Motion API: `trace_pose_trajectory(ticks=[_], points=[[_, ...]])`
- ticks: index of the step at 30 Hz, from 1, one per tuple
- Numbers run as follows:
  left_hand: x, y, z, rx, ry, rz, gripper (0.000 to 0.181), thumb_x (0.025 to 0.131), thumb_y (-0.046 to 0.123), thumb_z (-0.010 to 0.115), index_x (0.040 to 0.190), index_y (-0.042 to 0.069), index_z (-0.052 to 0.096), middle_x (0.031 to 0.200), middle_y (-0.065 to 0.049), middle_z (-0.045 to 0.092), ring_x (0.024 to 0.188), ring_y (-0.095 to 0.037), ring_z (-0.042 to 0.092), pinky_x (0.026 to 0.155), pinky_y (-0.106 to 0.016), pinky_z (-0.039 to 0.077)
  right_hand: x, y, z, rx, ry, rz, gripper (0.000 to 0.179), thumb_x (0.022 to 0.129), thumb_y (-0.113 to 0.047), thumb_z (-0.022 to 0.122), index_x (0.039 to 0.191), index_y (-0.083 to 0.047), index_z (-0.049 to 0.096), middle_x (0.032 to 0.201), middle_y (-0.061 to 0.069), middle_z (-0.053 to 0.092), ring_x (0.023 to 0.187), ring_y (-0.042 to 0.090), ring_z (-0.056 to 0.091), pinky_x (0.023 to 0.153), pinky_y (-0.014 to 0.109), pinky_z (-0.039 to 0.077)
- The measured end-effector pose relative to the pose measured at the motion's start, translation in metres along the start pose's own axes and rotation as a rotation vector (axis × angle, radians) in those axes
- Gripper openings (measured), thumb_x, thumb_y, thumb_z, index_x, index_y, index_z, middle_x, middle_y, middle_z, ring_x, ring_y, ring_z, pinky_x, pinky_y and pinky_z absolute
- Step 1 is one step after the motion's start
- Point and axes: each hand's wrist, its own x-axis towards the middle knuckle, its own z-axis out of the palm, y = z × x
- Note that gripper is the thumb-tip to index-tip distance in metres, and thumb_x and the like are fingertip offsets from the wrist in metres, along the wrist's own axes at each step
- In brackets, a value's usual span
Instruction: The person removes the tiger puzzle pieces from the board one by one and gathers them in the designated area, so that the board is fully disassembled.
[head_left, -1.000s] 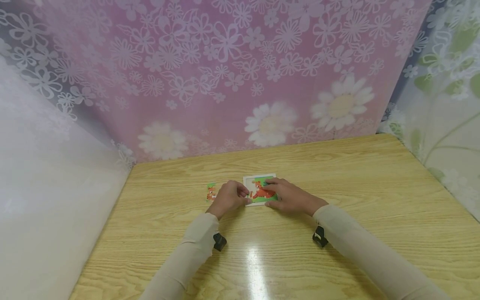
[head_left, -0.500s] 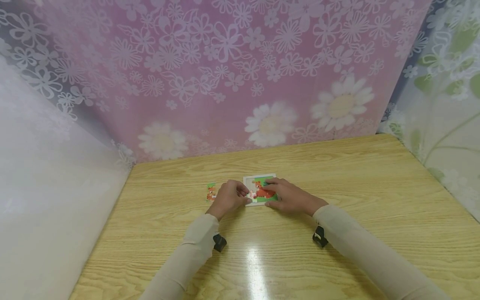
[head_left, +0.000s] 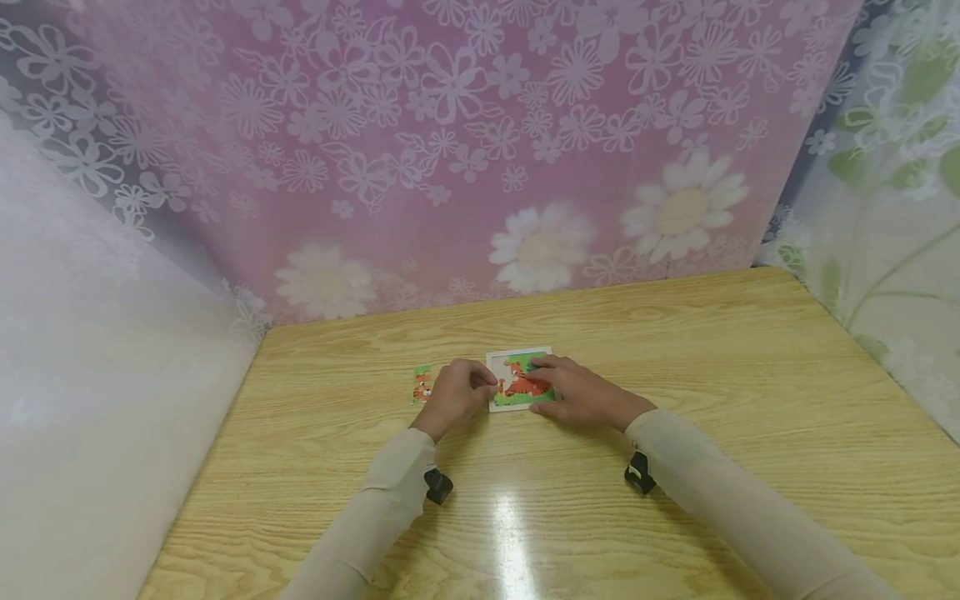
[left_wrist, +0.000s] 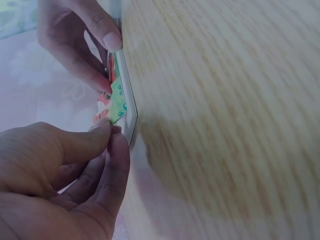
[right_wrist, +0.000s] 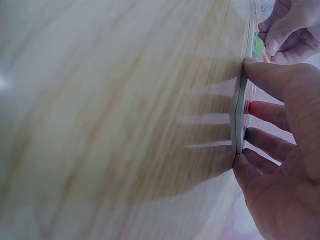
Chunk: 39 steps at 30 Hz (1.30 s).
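Note:
A white-framed jigsaw puzzle tray point(head_left: 520, 351) with a tiger picture lies on the table. My left hand point(head_left: 459, 392) is at its left side. In the left wrist view, that hand's thumb and fingers pinch a green and orange puzzle piece point(left_wrist: 118, 102), tilted over the tray's lower left corner. My right hand point(head_left: 581, 392) grips the tray from the right, its thumb at the front edge and fingertips on the picture. A bare pale patch point(head_left: 498, 369) shows in the tray's upper left. Another tiger-face puzzle piece point(head_left: 422, 385) lies left of the tray, partly hidden by my left hand.
The wooden table point(head_left: 360, 500) runs back to a pink flowered curtain point(head_left: 420, 167). Pale cloth hangs at the left and right sides. A dark wrist camera point(head_left: 438, 485) sits under the left sleeve, another camera point(head_left: 639, 473) under the right.
The pinched puzzle piece has turned in my left fingers over the tray's lower left, and its green and orange face shows now. My right hand has stayed in place on the tray.

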Motion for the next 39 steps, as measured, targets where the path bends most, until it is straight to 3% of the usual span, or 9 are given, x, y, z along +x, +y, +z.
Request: trace_pose_trajectory(ticks=[14,25,39], points=[[-0.002,0.0,-0.002,-0.037,0.018,-0.013,0.007,0.097,0.009,0.07,0.099,0.006,0.076,0.091,-0.003,0.071,0.082,-0.015,0.066,0.073,-0.034,0.057,0.0,-0.001,-0.001,-0.003,-0.011,0.012,0.059,0.098,-0.033,0.07,0.146,-0.003,0.053,0.157,0.018,0.038,0.146,0.042,0.032,0.113,0.057,0.033],[-0.009,-0.004,-0.014,-0.018,0.052,-0.026,0.006,0.096,0.009,0.071,0.098,0.006,0.075,0.095,-0.005,0.071,0.086,-0.018,0.066,0.078,-0.037,0.056,0.0,0.0,0.0,0.001,-0.018,0.017,0.06,0.098,-0.033,0.069,0.147,-0.004,0.052,0.158,0.018,0.037,0.147,0.042,0.029,0.114,0.057,0.033],[-0.021,-0.027,-0.036,-0.004,0.098,-0.078,0.004,0.094,0.012,0.075,0.095,0.008,0.077,0.09,-0.001,0.071,0.084,-0.016,0.066,0.076,-0.035,0.056,-0.002,0.0,-0.001,-0.004,-0.025,0.006,0.058,0.099,-0.032,0.069,0.147,-0.003,0.052,0.157,0.019,0.038,0.146,0.045,0.029,0.114,0.059,0.031]])
